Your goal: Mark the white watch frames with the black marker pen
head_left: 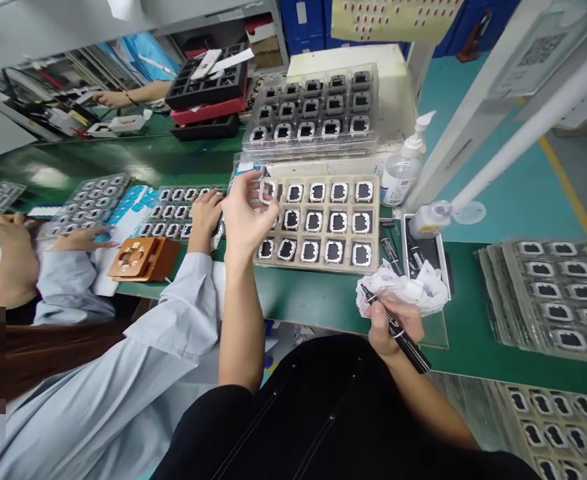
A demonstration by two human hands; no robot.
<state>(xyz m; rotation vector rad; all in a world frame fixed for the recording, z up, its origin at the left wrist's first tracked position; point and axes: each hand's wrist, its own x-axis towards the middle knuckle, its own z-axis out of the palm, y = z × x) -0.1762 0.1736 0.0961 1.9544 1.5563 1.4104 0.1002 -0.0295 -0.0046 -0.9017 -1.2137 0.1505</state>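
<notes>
Between the thumb and fingers of my left hand [249, 212] is a small white rounded-square frame [267, 191], lifted above the left end of a beige tray [318, 268]. The tray's pockets hold similar white frames with dark centres, such as the frame [309, 251] in its front row. My right hand [396, 321] grips a black marker pen [404, 343], its tip bare and pointing up and left. A crumpled white cloth [426, 288] lies behind that hand, beside the tray's right front corner.
A clear tray stack [311, 143] of frames stands behind the beige tray. A pump bottle [401, 175] and a white box [441, 257] stand at right, near more stacked trays [503, 300]. Close at left, a co-worker's sleeve [183, 313] and hand [206, 217] reach over another tray.
</notes>
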